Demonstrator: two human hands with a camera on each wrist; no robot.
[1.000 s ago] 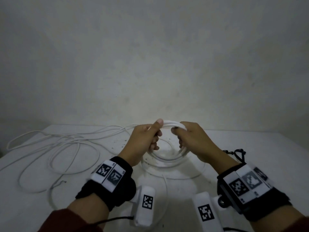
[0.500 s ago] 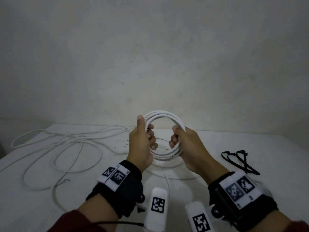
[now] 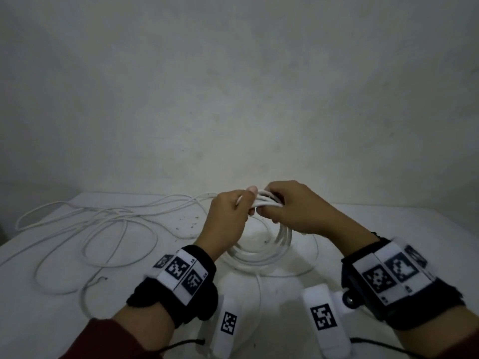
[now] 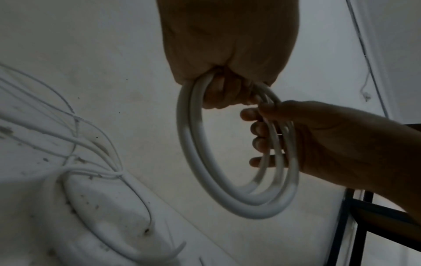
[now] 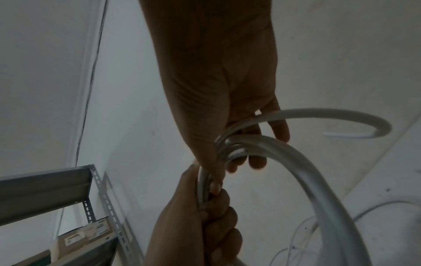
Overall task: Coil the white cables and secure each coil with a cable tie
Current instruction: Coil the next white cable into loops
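- The coil [image 3: 261, 251] of thick white cable is held above the table [image 3: 388, 224] by both hands, which meet at its top
- The left hand [image 3: 228, 218] is clenched round the top strands, thumb laid over them; in the left wrist view the loops [image 4: 198, 162] are seen hanging below its curled fingers [image 4: 225, 93]
- The right hand [image 3: 295, 211] is closed on the same bundle just beside the left fingers; its fingers [image 4: 259, 129] are hooked through the ring from the far side
- In the right wrist view the strands [image 5: 230, 147] are seen pinched under the right fingers, one turn [image 5: 330, 115] arching free beyond the fingertips
- A loose thin cable [image 3: 98, 229] is spread on the table, well to the left of the left hand
- A metal shelf [image 5: 68, 189] is seen behind the hands in the right wrist view
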